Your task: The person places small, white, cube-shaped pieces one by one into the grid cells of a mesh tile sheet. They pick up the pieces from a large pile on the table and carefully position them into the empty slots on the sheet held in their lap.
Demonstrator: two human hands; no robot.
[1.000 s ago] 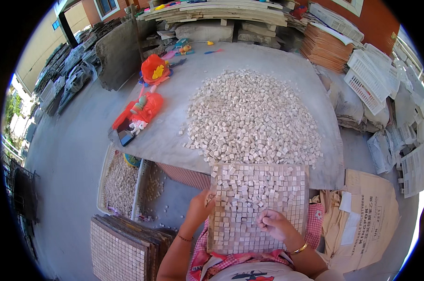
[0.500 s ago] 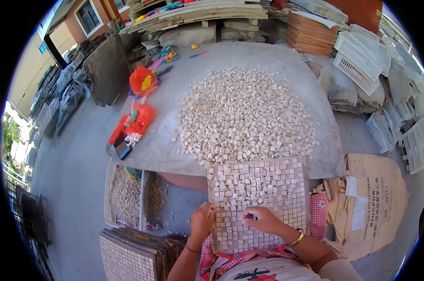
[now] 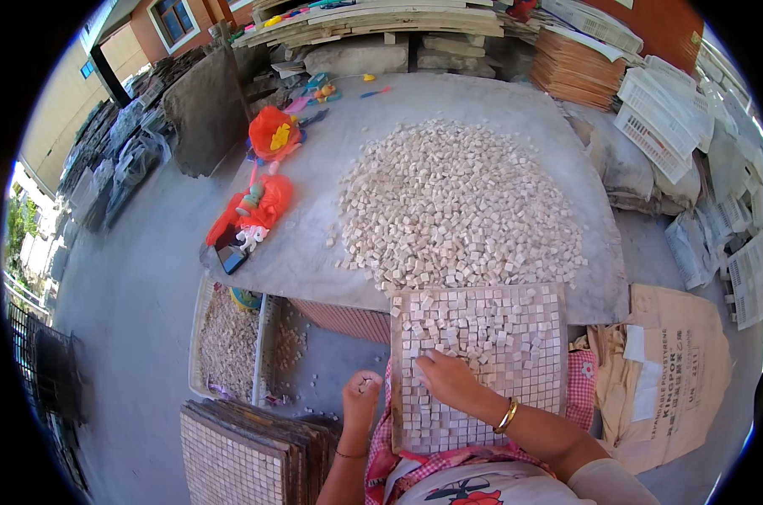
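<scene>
A square board marked into a grid of small cells rests at my lap, filled with pale stone mosaic tiles. More loose tiles are heaped on its far half. My right hand reaches over the board's middle, fingers bent together and fingertips down among the tiles; what they pinch, if anything, is hidden. Just off the board's left edge, my left hand is turned up with curled fingers, and a pale tile shows between them. Beyond the board, a big pile of tiles covers much of the grey stone table.
Left of me stand a stack of tile-filled boards and a white crate of stone bits. A phone and red plastic bags lie on the table's left. A brown sack lies right, with white crates beyond.
My right hand has moved left and away from me over the board. My left hand has drawn off the board's left edge and turned up. The view has shifted slightly.
</scene>
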